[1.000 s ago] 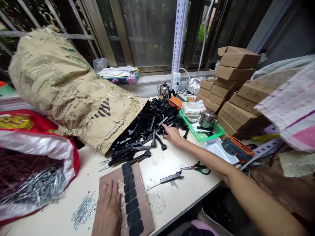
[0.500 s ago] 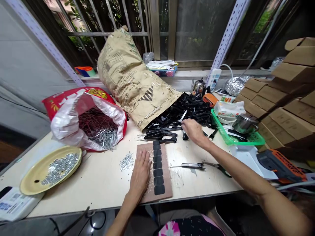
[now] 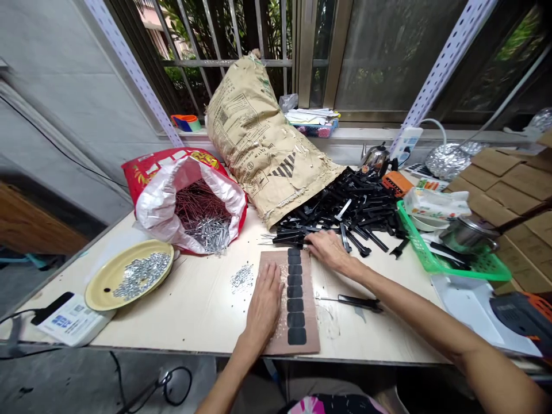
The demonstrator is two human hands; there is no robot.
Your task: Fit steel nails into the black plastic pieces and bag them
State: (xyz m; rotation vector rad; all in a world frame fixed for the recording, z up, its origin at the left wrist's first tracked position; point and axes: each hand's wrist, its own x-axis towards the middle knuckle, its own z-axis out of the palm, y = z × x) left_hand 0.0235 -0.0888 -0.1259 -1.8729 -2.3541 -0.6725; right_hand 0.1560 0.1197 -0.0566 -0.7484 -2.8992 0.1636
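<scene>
My left hand [image 3: 264, 303] lies flat, fingers stretched out, on a brown board [image 3: 309, 336] that carries a column of black pads [image 3: 295, 293]. My right hand [image 3: 328, 249] reaches to the near edge of a heap of black plastic pieces [image 3: 345, 208] spilling from a torn brown paper sack [image 3: 263, 144]; its fingers curl over a black piece at the board's far end, and I cannot see whether they grip it. One black piece with a metal pin [image 3: 351, 301] lies alone on the table right of the board.
A red and white bag of long nails [image 3: 194, 207] stands at the left, beside a yellow plate of small metal bits [image 3: 129, 277]. A small pile of bits [image 3: 242, 277] lies near the board. A green basket [image 3: 448, 253], cardboard boxes [image 3: 500, 172] and an orange tool [image 3: 524, 313] fill the right.
My view has swung left and pulled back. My right hand has drawn back from deep in the black heap to its near edge by the board. The left hand has stayed flat on the board.
</scene>
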